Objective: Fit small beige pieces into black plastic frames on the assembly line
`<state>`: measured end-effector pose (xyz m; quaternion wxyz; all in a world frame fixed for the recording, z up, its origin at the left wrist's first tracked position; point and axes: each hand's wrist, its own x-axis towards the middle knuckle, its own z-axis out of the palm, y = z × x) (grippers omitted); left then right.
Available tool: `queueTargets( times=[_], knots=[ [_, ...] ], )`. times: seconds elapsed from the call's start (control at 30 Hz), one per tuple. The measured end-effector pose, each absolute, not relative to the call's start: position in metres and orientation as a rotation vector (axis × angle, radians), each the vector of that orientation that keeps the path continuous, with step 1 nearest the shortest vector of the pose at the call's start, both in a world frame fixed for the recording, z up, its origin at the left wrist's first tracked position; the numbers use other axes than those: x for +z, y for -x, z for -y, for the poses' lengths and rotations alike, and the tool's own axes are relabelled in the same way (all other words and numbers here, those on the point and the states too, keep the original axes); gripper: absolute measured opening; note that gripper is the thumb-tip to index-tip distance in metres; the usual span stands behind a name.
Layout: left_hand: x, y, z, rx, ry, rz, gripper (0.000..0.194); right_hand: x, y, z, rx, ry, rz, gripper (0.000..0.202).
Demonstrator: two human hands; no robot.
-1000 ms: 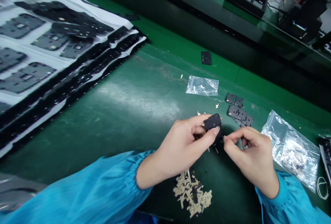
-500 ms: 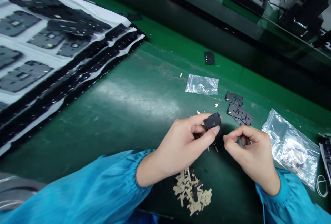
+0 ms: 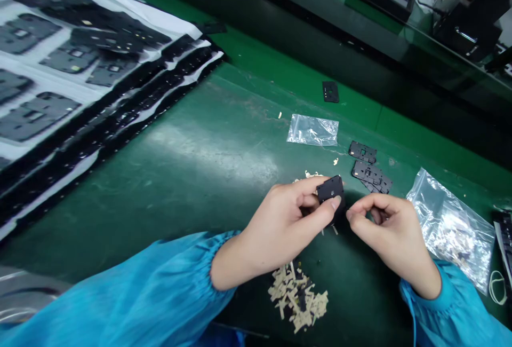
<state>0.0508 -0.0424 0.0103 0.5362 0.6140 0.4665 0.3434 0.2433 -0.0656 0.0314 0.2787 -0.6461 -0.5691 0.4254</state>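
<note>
**Black part in the left hand, right hand beside it**

The left hand point(image 3: 284, 224) reaches in with its wrist straight and palm turned inward, thumb and fingers closed on the black part point(image 3: 330, 187), held tilted above the tabletop point(image 3: 180, 192), toward its right side. The right hand point(image 3: 394, 232) curls just beside it, thumb and index fingertips drawn together; whether they pinch anything I cannot tell. Compared with a second ago, the grip is unchanged, while the right wrist has shifted slightly rightward.

Pale scraps point(image 3: 316, 307) lie heaped by the tabletop's near edge. Toward the far edge lies a clear bag point(image 3: 312, 129); beyond, a small black plate point(image 3: 330, 92) on the bright green strip point(image 3: 360, 100) has slid rightward.
</note>
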Motion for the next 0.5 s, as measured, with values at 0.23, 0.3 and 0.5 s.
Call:
queueTargets(
  times=[0.23,0.3,0.5],
  knots=[
    [0.0119,-0.0510,0.0432,0.811,-1.449,-1.109,0.017,0.0310,-0.2431,0.0655,1.180,1.736,1.475,0.009],
    [0.0123,-0.0512,0.0433,0.809,-1.441,-1.102,0.017,0.0313,-0.2426,0.0657,1.185,1.723,1.467,0.009],
    [0.0126,-0.0519,0.0426,0.796,-1.373,-1.076,0.015,0.0310,-0.2436,0.0658,1.239,1.707,1.421,0.008]
  ],
)
